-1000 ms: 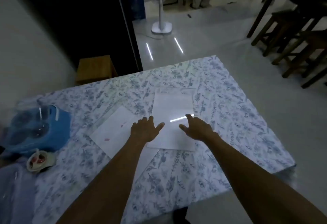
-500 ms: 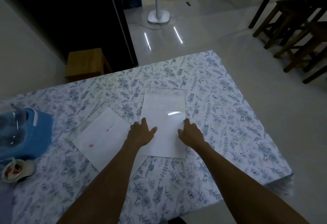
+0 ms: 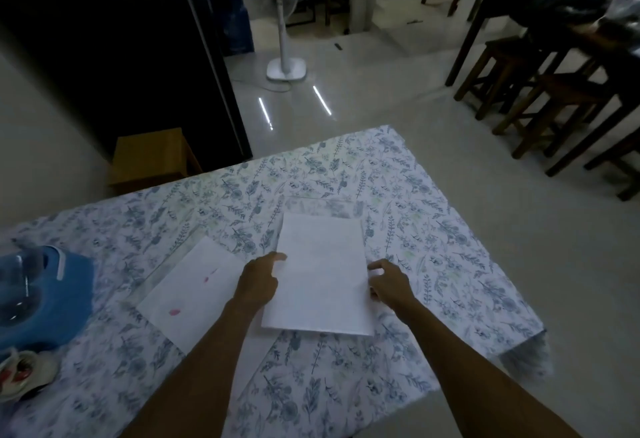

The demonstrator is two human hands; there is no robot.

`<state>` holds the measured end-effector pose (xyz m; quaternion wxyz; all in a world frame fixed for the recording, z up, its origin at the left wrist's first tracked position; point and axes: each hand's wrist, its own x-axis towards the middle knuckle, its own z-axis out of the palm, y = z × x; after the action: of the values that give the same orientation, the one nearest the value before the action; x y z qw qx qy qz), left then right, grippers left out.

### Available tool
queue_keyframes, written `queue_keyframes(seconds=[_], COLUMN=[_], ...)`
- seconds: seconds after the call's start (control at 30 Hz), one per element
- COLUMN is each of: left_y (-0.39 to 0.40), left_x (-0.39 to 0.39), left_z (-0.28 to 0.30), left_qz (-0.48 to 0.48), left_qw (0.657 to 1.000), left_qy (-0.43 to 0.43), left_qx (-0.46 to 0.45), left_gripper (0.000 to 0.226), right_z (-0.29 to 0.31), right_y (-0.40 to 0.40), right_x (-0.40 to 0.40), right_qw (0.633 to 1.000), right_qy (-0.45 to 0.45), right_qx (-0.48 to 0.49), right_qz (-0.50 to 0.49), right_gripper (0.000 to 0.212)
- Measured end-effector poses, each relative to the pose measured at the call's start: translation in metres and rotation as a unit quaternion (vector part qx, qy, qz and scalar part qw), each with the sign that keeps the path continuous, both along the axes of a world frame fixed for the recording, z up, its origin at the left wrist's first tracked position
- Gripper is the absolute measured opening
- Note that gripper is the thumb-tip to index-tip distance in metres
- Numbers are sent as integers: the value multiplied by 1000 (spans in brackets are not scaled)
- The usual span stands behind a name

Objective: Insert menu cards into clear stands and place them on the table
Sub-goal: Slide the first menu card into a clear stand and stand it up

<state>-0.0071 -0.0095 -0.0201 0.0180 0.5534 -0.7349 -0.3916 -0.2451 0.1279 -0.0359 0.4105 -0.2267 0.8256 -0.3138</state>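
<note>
My left hand (image 3: 258, 281) and right hand (image 3: 389, 283) sit on either side of the white menu card (image 3: 320, 273), which lies flat near the middle of the tabletop (image 3: 433, 229). The left hand's fingers (image 3: 273, 259) are loosely curled, their tips touching the card's left edge; the right hand's fingers (image 3: 377, 266) are bent narrow and seem to pinch the right edge, though I cannot tell whether they have actually lifted it. Under the card, showing as a paler strip past its far edge, is what I take to be a clear stand (image 3: 322, 203) lying flat. Whether the card is inside it or just resting on top, I cannot say.

A second card (image 3: 194, 295), with a couple of pink marks on it, lies at an angle to the left, partly under my left forearm, and appears to sit on another clear sheet.

By my reckoning the job is at an early stage. No stand is upright anywhere on the floral cloth, so both cards have yet to be seated and stood up.

Toward the left edge sit a blue bundle (image 3: 52, 299) with something glassy on top and a small white dish (image 3: 24, 372) with red in it. They are well apart from the cards and block nothing. The far and right parts of the tabletop are free for placing stands.
</note>
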Motion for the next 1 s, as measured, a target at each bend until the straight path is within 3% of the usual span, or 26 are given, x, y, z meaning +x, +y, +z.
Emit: queue_keyframes(seconds=[0.2, 0.47, 0.67, 1.0], left_y=[3, 27, 33, -7], left_x=[3, 4, 21, 19], left_z=[16, 21, 24, 51], left_qz=[-55, -96, -108, -39], left_qw=[997, 991, 985, 972], left_qy=[52, 89, 133, 202], left_qx=[-22, -1, -27, -113], left_gripper=[56, 45, 31, 20], right_z=[30, 48, 52, 79], right_y=[30, 58, 67, -24], right_x=[-14, -17, -17, -35], right_qw=[996, 994, 985, 972], right_qy=[-76, -69, -118, -125], right_qx=[-35, -63, -110, -196], right_qz=[-27, -56, -56, -45], right_gripper=[30, 31, 24, 21])
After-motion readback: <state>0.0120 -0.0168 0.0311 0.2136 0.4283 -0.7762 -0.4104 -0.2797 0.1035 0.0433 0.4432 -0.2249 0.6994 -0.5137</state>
